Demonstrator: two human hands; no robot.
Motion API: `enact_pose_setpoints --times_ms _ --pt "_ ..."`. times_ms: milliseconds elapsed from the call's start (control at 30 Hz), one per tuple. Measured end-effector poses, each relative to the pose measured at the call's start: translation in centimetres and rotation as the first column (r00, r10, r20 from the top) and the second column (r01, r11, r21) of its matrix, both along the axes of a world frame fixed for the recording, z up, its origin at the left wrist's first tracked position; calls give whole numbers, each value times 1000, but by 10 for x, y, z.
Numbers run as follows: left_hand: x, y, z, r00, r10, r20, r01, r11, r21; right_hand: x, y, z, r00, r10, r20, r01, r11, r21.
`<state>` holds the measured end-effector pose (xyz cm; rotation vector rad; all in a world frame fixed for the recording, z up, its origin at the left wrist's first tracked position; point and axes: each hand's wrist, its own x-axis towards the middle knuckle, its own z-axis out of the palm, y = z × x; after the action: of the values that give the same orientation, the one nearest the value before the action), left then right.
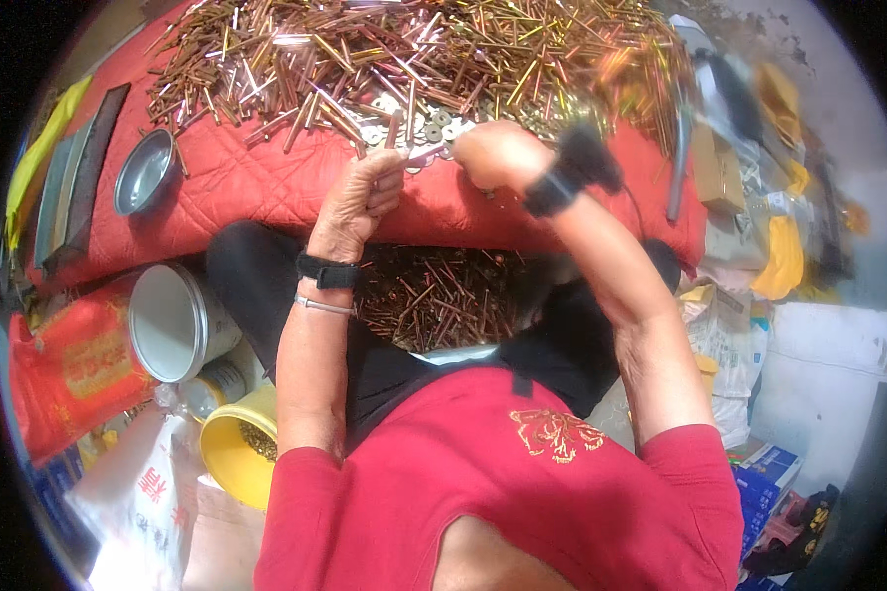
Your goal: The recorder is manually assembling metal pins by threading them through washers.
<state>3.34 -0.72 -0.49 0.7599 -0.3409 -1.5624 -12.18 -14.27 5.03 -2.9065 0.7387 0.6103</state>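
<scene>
My left hand (373,192) is closed, its thumb and fingers gripping a slim copper-coloured metal rod (392,130) that stands up from them. Just to its right, my right hand (503,156) is bent inward with its fingers curled under and slightly blurred; whatever they hold is hidden. Between and beyond both hands lie loose flat silver washers (434,128). A large heap of similar metal rods (414,59) spreads behind them over the red quilted cover (237,192).
More rods fill a container (443,295) between my legs. A metal bowl (146,172) stands at the left of the cover. Lower left are a white bucket (168,323) and a yellow bucket (229,458) with small parts inside. Cartons and bags (719,345) crowd the right side.
</scene>
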Motion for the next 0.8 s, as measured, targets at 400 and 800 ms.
enact_pose_setpoints --times_ms 400,800 --pt "-13 -5 -7 978 -173 116 170 985 39 -99 35 -5 465 -660 590 11 671 742" --pt "-29 -1 9 828 -220 516 195 975 104 -100 36 3 673 -436 598 -165 699 696"
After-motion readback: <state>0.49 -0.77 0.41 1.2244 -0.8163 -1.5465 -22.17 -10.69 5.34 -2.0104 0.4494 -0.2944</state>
